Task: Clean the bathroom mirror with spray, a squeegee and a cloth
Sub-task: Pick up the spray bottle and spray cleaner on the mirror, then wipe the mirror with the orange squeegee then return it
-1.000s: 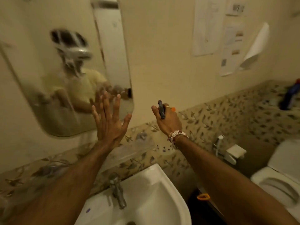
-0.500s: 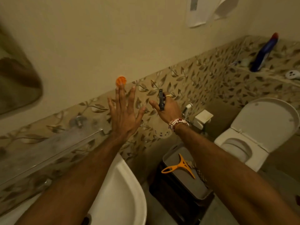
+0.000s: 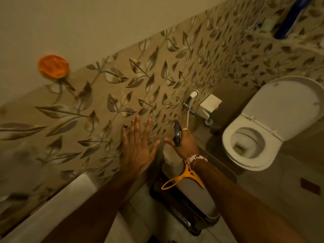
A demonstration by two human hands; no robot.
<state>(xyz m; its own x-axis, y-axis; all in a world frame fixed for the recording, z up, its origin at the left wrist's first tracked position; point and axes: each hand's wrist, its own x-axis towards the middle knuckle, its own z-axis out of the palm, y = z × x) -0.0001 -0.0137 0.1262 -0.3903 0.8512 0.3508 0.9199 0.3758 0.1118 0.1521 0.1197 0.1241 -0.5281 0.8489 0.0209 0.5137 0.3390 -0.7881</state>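
Observation:
My right hand (image 3: 184,142) grips the dark trigger head of a spray bottle (image 3: 177,135); a pale bottle body shows just under the hand. My left hand (image 3: 138,146) is held out flat with its fingers spread in front of the leaf-patterned tiles, holding nothing. An orange squeegee (image 3: 182,178) lies on the grey lid of a dark bin (image 3: 196,199) below my right wrist. The mirror is out of view, and I see no cloth.
A white toilet (image 3: 259,134) with its lid up stands at the right. The white sink rim (image 3: 57,204) is at the lower left. An orange disc (image 3: 53,66) sticks to the wall. A blue bottle (image 3: 291,18) stands on the tiled ledge; a hand sprayer (image 3: 191,99) hangs on the wall.
My view has swung right and down, away from the mirror, toward the bin and toilet. Both hands dropped lower; the right still holds the spray bottle and the left stays spread.

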